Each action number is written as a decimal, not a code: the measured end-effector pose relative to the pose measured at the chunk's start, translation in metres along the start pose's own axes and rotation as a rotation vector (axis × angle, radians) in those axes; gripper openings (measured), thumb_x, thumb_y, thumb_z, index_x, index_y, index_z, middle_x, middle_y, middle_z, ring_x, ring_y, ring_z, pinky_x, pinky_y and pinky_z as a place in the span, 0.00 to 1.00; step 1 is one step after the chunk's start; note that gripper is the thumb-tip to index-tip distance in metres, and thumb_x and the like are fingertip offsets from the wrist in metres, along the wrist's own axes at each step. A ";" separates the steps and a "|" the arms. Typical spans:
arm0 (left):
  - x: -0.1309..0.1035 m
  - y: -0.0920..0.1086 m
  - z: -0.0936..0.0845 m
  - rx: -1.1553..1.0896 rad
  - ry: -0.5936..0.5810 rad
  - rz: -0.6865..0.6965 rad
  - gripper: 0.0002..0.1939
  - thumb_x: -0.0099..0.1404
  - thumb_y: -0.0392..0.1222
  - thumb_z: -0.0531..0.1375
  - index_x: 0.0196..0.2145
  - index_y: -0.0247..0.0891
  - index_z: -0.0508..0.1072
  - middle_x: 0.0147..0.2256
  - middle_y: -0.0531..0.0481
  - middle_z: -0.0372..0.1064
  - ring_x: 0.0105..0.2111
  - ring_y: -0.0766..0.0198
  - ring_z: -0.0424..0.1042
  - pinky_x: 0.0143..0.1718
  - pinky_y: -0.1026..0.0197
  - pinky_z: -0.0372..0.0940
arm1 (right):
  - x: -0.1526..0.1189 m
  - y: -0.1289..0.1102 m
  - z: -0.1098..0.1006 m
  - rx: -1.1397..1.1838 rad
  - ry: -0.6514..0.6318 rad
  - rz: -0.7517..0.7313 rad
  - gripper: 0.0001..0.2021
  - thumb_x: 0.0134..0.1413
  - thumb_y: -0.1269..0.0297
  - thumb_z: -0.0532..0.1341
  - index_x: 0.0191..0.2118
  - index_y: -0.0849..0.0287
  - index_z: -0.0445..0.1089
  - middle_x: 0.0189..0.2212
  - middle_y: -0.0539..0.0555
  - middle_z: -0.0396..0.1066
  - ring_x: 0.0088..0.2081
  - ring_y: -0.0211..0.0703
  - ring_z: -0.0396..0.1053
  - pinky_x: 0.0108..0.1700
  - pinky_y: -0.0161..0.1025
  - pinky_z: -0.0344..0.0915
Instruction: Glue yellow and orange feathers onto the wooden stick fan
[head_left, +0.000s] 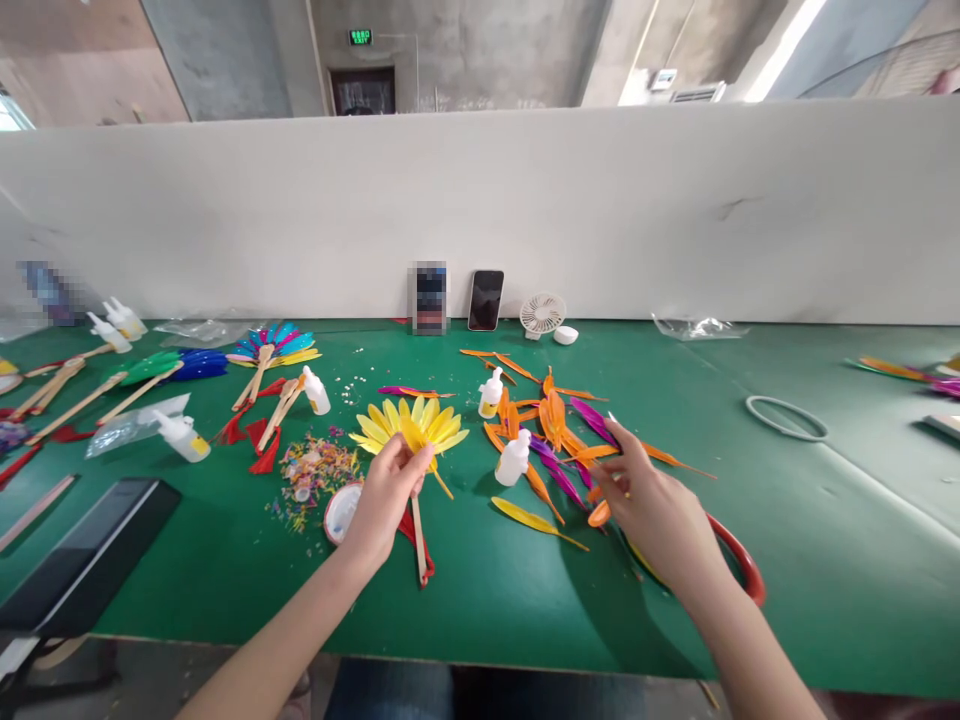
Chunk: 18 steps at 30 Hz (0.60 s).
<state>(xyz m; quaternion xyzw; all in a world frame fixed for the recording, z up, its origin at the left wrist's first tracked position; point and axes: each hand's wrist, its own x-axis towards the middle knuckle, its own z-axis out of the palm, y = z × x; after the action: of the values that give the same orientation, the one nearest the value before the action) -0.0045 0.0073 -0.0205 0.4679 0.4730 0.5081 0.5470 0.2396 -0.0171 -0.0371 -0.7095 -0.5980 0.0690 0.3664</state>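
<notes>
A yellow feather fan [377, 420] with a wooden handle [419, 540] and a red tassel [428, 570] lies in front of me. My left hand [394, 480] is closed in a pinch over its centre, gripping a yellow feather [441, 478] whose stem points down to the right. Over a loose heap of orange feathers [553, 418] and purple feathers [559, 470] reaches my right hand [652, 500], index finger and thumb apart. I see nothing held in it. Two white glue bottles [514, 458] [491, 393] stand between the hands.
Coloured scraps [319, 470] and a small round dish [343, 512] lie left of the fan. Other feather fans [274, 345], glue bottles [182, 436] and a black case [90, 550] are further left. A red ring [739, 560] lies by my right wrist. Phones [486, 300] lean on the partition.
</notes>
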 end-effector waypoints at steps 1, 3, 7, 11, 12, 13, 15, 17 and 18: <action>-0.001 0.001 0.001 -0.016 -0.013 -0.005 0.13 0.52 0.48 0.61 0.25 0.36 0.64 0.18 0.60 0.53 0.18 0.74 0.52 0.22 0.66 0.50 | 0.000 0.000 0.001 -0.050 0.018 -0.001 0.21 0.49 0.57 0.52 0.49 0.56 0.60 0.25 0.54 0.72 0.20 0.45 0.65 0.18 0.36 0.52; -0.003 0.004 0.002 -0.066 -0.059 -0.027 0.12 0.52 0.48 0.62 0.27 0.36 0.66 0.18 0.59 0.56 0.19 0.73 0.56 0.24 0.67 0.52 | -0.004 -0.007 0.003 -0.012 0.062 -0.008 0.19 0.50 0.57 0.51 0.48 0.56 0.59 0.26 0.54 0.72 0.20 0.44 0.65 0.18 0.36 0.53; -0.006 0.006 0.001 -0.145 -0.215 -0.064 0.12 0.50 0.46 0.63 0.28 0.36 0.68 0.21 0.56 0.63 0.22 0.71 0.62 0.26 0.66 0.56 | -0.023 -0.043 0.009 0.409 -0.088 -0.098 0.09 0.53 0.57 0.52 0.37 0.55 0.58 0.26 0.52 0.72 0.27 0.42 0.70 0.28 0.37 0.66; -0.008 0.003 -0.002 -0.113 -0.364 -0.023 0.09 0.53 0.44 0.62 0.28 0.36 0.69 0.22 0.55 0.64 0.24 0.70 0.64 0.29 0.65 0.58 | -0.037 -0.069 0.024 0.679 -0.414 -0.093 0.07 0.54 0.57 0.51 0.33 0.55 0.55 0.25 0.51 0.70 0.26 0.39 0.70 0.28 0.36 0.66; -0.008 0.003 -0.004 -0.101 -0.379 -0.014 0.08 0.53 0.43 0.62 0.28 0.37 0.69 0.23 0.55 0.65 0.25 0.70 0.65 0.30 0.65 0.58 | -0.038 -0.072 0.028 0.758 -0.496 -0.055 0.08 0.53 0.57 0.52 0.33 0.55 0.54 0.23 0.49 0.69 0.23 0.38 0.69 0.26 0.35 0.65; -0.009 0.003 -0.005 -0.087 -0.389 -0.013 0.07 0.53 0.43 0.62 0.28 0.37 0.69 0.24 0.54 0.65 0.26 0.70 0.66 0.31 0.64 0.59 | -0.039 -0.073 0.032 0.821 -0.544 -0.019 0.08 0.53 0.57 0.52 0.34 0.54 0.53 0.22 0.48 0.68 0.22 0.37 0.68 0.24 0.34 0.64; -0.008 0.003 -0.010 -0.050 -0.411 -0.030 0.07 0.52 0.42 0.62 0.29 0.37 0.69 0.27 0.54 0.66 0.27 0.69 0.66 0.33 0.63 0.60 | -0.040 -0.073 0.037 0.875 -0.574 0.011 0.09 0.53 0.57 0.52 0.34 0.54 0.51 0.21 0.46 0.67 0.21 0.37 0.67 0.23 0.33 0.63; -0.006 0.004 -0.017 0.005 -0.429 -0.044 0.10 0.51 0.42 0.62 0.32 0.38 0.69 0.30 0.53 0.67 0.28 0.68 0.67 0.34 0.62 0.61 | -0.040 -0.072 0.039 0.802 -0.527 -0.023 0.07 0.53 0.58 0.51 0.34 0.54 0.51 0.22 0.48 0.69 0.23 0.38 0.68 0.25 0.34 0.64; -0.004 0.004 -0.021 0.045 -0.429 -0.038 0.12 0.51 0.42 0.62 0.35 0.39 0.68 0.31 0.52 0.67 0.29 0.67 0.67 0.35 0.61 0.62 | -0.040 -0.072 0.039 0.737 -0.489 -0.051 0.06 0.53 0.59 0.50 0.34 0.54 0.52 0.23 0.49 0.70 0.24 0.39 0.69 0.27 0.35 0.64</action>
<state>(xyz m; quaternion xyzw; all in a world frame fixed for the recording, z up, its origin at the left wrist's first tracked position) -0.0259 0.0041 -0.0187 0.5685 0.3659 0.3756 0.6340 0.1506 -0.0345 -0.0352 -0.4794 -0.6200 0.4342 0.4442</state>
